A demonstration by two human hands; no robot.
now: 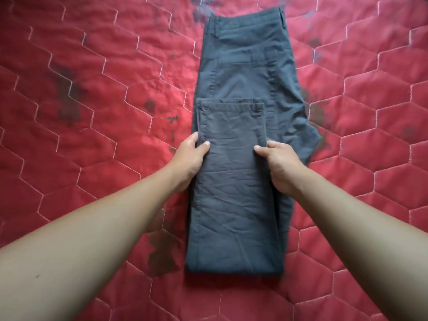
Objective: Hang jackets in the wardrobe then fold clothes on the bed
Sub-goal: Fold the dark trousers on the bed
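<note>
A pair of dark grey-blue trousers [240, 72] lies lengthwise on the bed, waistband at the far end. Its legs are folded back over themselves, the hems reaching about mid-length and the fold near me. My left hand [188, 159] grips the left edge of the folded layer, thumb on top and fingers tucked under. On the other side, my right hand [281, 167] grips the right edge the same way. Both forearms reach in from the bottom corners.
A red quilted bedspread [92, 89] with white hexagon stitching and dark blotches covers the whole bed. No jackets, wardrobe or other clothes are in view.
</note>
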